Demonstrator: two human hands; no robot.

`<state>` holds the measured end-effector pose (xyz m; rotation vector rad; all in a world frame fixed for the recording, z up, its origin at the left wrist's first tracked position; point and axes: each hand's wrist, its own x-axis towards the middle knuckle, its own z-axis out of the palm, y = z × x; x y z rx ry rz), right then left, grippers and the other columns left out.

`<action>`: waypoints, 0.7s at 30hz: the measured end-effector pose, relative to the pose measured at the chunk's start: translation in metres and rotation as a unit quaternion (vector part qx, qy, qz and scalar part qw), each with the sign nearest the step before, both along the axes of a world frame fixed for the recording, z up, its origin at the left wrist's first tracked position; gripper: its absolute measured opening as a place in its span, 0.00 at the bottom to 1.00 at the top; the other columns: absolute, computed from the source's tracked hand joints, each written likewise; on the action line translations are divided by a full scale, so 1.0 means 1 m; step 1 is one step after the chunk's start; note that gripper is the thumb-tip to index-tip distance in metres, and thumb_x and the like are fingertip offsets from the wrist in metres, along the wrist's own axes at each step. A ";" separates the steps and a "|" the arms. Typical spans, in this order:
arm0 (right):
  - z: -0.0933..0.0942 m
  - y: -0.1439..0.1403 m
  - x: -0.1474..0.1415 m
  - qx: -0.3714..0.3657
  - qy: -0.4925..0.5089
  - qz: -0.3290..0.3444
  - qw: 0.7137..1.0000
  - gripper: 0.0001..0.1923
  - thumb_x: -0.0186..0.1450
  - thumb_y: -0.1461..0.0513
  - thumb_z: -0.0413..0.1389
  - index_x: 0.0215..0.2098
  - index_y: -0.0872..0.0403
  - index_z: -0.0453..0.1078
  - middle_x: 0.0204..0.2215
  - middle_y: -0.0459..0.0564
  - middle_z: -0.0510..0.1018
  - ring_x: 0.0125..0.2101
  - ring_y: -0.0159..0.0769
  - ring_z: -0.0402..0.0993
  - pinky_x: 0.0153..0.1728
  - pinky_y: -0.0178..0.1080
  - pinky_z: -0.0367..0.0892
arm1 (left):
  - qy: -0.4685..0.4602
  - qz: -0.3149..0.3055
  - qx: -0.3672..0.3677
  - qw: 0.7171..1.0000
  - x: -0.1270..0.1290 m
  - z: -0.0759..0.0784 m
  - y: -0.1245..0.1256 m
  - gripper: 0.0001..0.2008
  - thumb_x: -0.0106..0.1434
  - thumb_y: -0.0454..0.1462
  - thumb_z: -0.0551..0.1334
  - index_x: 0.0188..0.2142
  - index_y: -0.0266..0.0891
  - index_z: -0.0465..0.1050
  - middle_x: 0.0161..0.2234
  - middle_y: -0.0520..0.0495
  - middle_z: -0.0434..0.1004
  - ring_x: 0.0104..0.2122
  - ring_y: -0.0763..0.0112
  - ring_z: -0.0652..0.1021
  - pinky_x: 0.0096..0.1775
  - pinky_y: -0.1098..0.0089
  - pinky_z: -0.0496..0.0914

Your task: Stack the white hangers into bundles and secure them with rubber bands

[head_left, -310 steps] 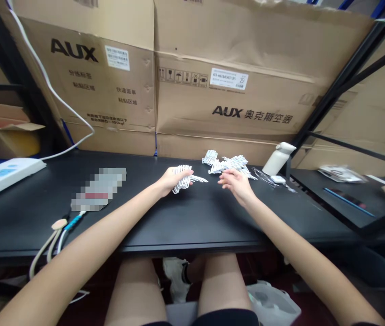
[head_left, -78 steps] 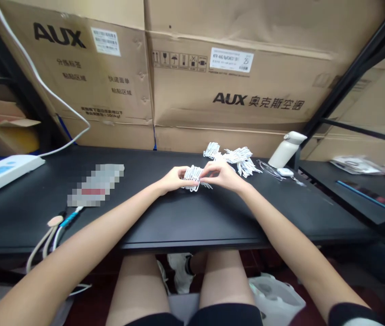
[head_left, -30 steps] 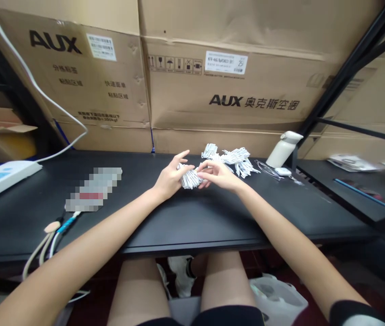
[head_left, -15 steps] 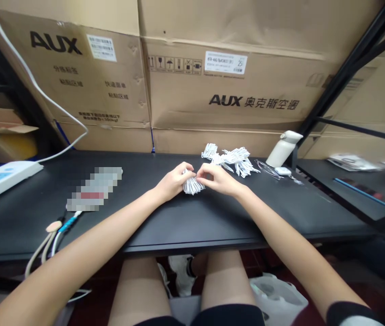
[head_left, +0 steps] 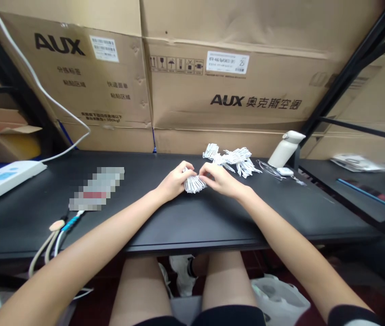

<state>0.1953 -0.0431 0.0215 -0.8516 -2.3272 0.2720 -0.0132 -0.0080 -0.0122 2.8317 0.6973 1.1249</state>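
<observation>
A fanned bundle of thin white strips (head_left: 195,184) is held just over the black desk, its lower ends spread out. My left hand (head_left: 176,180) is closed round its left side, thumb across the top. At the right edge of the bundle, my right hand (head_left: 218,179) has thumb and forefinger pinched together; whether a single strip is between those fingertips is too small to make out. Behind my right hand lies a loose heap of similar white strips (head_left: 238,156), with a smaller neat bunch (head_left: 211,151) at its left.
A white bottle (head_left: 285,149), glasses (head_left: 269,170) and a small white case (head_left: 285,171) stand right of the heap. Leftward lie a pixelated flat device (head_left: 99,188) with cables and a white power strip (head_left: 9,181). Large cardboard boxes (head_left: 226,115) wall the back of the desk (head_left: 192,222).
The camera view has shifted slightly, moving the scene a little to the right. My right fingertips sit slightly farther right along the bundle, and more of its fanned strips show.
</observation>
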 end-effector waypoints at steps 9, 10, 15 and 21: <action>-0.003 0.004 -0.001 0.000 0.038 -0.019 0.999 0.08 0.67 0.60 0.50 0.33 0.55 0.67 0.31 0.49 0.70 0.30 0.32 0.67 0.31 0.36 0.63 | -0.012 -0.010 0.016 1.000 0.003 -0.001 -0.001 0.12 0.60 0.29 0.56 0.42 0.38 0.69 0.42 0.44 0.65 0.38 0.69 0.72 0.38 0.70 0.68; -0.003 0.005 0.000 -0.009 0.053 -0.022 0.998 0.09 0.67 0.59 0.50 0.33 0.55 0.68 0.32 0.49 0.71 0.30 0.32 0.67 0.31 0.36 0.64 | -0.011 -0.008 0.016 1.000 0.003 -0.001 -0.002 0.12 0.59 0.29 0.56 0.43 0.38 0.69 0.42 0.44 0.66 0.38 0.70 0.72 0.38 0.70 0.68; -0.005 0.015 0.008 -0.047 0.176 -0.086 0.979 0.10 0.67 0.60 0.46 0.38 0.54 0.68 0.35 0.50 0.73 0.27 0.31 0.69 0.26 0.35 0.67 | 0.001 0.016 0.000 1.000 0.003 0.000 -0.005 0.12 0.59 0.30 0.57 0.43 0.40 0.71 0.44 0.44 0.67 0.39 0.70 0.73 0.38 0.70 0.68; -0.012 0.022 0.013 -0.094 0.160 -0.101 0.977 0.18 0.57 0.69 0.52 0.45 0.53 0.68 0.45 0.52 0.73 0.42 0.38 0.71 0.36 0.39 0.71 | -0.152 0.078 -0.137 0.976 0.005 0.002 0.001 0.12 0.52 0.39 0.68 0.36 0.38 0.76 0.49 0.40 0.69 0.49 0.58 0.71 0.50 0.61 0.65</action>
